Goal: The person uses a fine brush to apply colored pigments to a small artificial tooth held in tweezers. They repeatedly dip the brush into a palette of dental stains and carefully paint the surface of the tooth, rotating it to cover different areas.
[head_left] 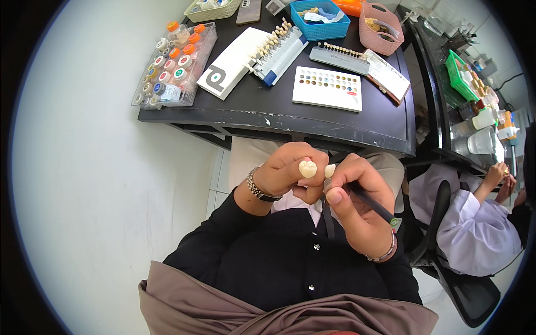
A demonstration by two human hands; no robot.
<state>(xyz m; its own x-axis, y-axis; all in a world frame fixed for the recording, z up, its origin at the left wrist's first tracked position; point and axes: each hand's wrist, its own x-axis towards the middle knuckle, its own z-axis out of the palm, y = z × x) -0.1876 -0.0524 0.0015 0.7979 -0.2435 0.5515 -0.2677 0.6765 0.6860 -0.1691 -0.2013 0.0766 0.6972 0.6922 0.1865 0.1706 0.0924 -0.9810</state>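
In front of my chest both hands are raised close together. My left hand (293,170), a watch on its wrist, is closed with its fingers curled around a cream-coloured molar crown (307,169), whose chewing surface shows. Right beside it, my right hand (360,201) pinches a tooth-shaped shade tab (330,171) by its short greyish stem, between thumb and fingers. A dark flat handle (375,205) with a green-marked end also runs through the right hand; whether it joins the tab is hidden by the fingers. The crown and the tab stand side by side, slightly apart.
Ahead on the black desk (245,118) lie a shade guide (282,56), a second shade guide (339,58), a white palette (326,89) and a bottle tray (178,70). Blue (318,25) and pink (381,30) baskets stand behind. A co-worker (474,229) sits at right.
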